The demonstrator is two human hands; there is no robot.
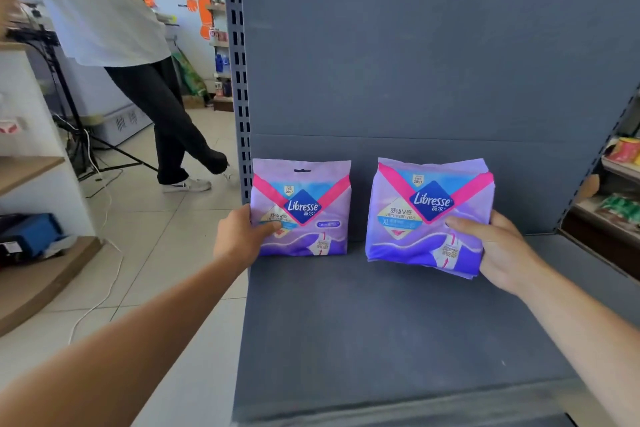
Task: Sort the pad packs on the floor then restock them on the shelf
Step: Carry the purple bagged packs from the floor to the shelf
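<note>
Two purple Libresse pad packs stand upright near the back of the grey shelf (398, 322). My left hand (239, 236) grips the left pad pack (308, 204) by its left edge, thumb across the front. The right pad pack (426, 204) looks thicker, with further packs stacked behind it. My right hand (491, 246) holds it at the lower right corner, thumb on the front; its bottom edge tilts slightly off the shelf.
The shelf's grey back panel rises behind the packs, with a slotted upright (239, 80) at its left edge. A person (138, 45) stands on the tiled floor at left, beside a tripod and cables. Neighbouring shelves with goods lie at far right (620, 184) and left.
</note>
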